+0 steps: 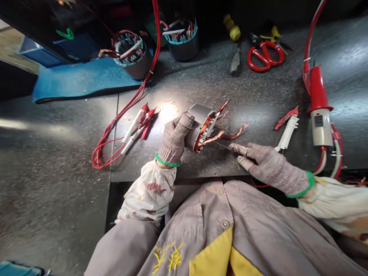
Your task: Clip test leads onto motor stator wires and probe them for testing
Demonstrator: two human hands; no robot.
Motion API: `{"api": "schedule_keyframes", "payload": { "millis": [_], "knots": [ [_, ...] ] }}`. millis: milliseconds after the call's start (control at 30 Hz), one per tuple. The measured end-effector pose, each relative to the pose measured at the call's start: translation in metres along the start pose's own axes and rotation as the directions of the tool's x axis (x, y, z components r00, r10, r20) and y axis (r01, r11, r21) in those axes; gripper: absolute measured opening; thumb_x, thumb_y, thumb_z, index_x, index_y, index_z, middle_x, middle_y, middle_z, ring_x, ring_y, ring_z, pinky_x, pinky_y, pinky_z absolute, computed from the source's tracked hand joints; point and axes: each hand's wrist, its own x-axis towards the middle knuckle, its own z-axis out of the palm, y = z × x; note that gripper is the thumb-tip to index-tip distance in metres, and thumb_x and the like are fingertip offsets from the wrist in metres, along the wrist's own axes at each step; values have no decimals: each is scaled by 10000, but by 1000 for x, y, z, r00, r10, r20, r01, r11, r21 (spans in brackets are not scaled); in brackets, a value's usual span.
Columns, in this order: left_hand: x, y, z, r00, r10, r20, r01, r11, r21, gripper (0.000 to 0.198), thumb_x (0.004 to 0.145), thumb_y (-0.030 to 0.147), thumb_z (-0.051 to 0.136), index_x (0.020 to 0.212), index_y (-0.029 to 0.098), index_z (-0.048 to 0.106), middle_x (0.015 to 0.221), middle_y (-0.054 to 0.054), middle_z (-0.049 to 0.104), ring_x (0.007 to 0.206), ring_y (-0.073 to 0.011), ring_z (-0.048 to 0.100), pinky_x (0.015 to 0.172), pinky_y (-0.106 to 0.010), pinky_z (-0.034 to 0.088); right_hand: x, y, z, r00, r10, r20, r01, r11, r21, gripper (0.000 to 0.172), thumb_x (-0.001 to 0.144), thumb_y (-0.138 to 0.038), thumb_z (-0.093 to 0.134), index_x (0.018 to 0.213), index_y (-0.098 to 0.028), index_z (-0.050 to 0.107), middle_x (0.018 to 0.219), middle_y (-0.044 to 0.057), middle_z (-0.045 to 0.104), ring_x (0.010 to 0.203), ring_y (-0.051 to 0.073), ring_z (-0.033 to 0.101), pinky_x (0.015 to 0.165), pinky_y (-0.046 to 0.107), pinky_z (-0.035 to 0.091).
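Observation:
Wrapped round a grey metal stator is my left hand, in a knit glove with a green cuff. The stator is tilted on its side above the dark table, its copper windings and white insulation facing right. Several copper wire ends stick out toward the right. My right hand, gloved too, is just right of the stator, with its fingers pinched on a thin dark tool whose tip reaches the windings. The handle of that tool is hidden in my hand.
Red-and-white probes on red cables lie left on the table. Two more stators stand behind. Red-handled scissors, a yellow screwdriver and a grey-handled tool lie at the back. A red-and-white device is right.

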Motion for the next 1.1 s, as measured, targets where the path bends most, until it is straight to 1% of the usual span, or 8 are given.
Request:
{"api": "schedule_keyframes", "payload": {
  "millis": [167, 533, 600, 667, 767, 833, 933, 1100],
  "knots": [
    [-5, -12, -6, 995, 59, -79, -59, 998, -1, 450, 762, 614, 755, 627, 206, 619, 531, 27, 551, 481, -129, 591, 415, -236, 445, -19, -5, 20, 984, 159, -77, -117, 915, 387, 391, 902, -296, 601, 1268, -226, 720, 1219, 45, 753, 1119, 263, 720, 1023, 395, 579],
    [-7, -18, -5, 979, 108, -173, -112, 994, -13, 423, 783, 601, 744, 658, 212, 631, 563, 34, 566, 470, -109, 573, 408, -232, 412, -12, -15, 21, 942, 333, 53, -298, 750, 590, 414, 855, -305, 637, 1245, -203, 732, 1243, 55, 738, 1217, 282, 669, 1096, 446, 514],
    [-6, -18, -5, 982, 111, -154, -116, 993, -22, 442, 759, 626, 752, 659, 212, 632, 565, 36, 575, 451, -108, 567, 392, -231, 411, -10, -16, 18, 934, 347, 82, -322, 723, 612, 415, 849, -311, 644, 1237, -202, 739, 1147, 57, 773, 1121, 277, 711, 999, 419, 573],
    [-6, -17, -5, 987, 98, -125, -100, 995, -16, 465, 737, 654, 755, 661, 211, 634, 569, 35, 589, 439, -108, 565, 382, -230, 415, -8, -17, 15, 913, 379, 152, -383, 667, 639, 439, 839, -326, 657, 1249, -190, 734, 874, 46, 785, 827, 228, 746, 732, 335, 623],
    [-5, -16, -5, 992, 66, -104, -65, 998, 11, 495, 734, 689, 735, 673, 207, 640, 585, 26, 608, 448, -111, 578, 388, -225, 432, -3, -17, 8, 836, 426, 345, -535, 496, 684, 525, 812, -352, 679, 1305, -174, 693, 512, -44, 577, 398, 102, 494, 371, 203, 395],
    [-5, -16, -6, 992, 53, -115, -51, 998, 26, 510, 745, 705, 714, 677, 205, 635, 584, 24, 603, 457, -111, 585, 394, -219, 438, 1, -17, 5, 779, 433, 454, -609, 347, 713, 569, 774, -350, 698, 1316, -177, 672, 509, -64, 535, 342, 66, 387, 323, 181, 295],
    [-4, -18, -7, 988, 59, -143, -55, 998, 27, 501, 762, 700, 701, 694, 208, 636, 590, 27, 593, 487, -117, 607, 417, -217, 456, 4, -21, 2, 739, 424, 524, -640, 199, 742, 597, 721, -337, 716, 1294, -175, 665, 609, -35, 607, 353, 56, 399, 316, 174, 289],
    [-3, -22, -9, 987, 84, -139, -82, 996, 22, 477, 778, 689, 694, 731, 216, 662, 636, 9, 617, 582, -154, 659, 476, -252, 499, 2, -33, 5, 757, 457, 467, -600, 202, 774, 630, 725, -331, 711, 1324, -144, 647, 576, -39, 587, 372, 60, 403, 331, 176, 276]
  ]
}}
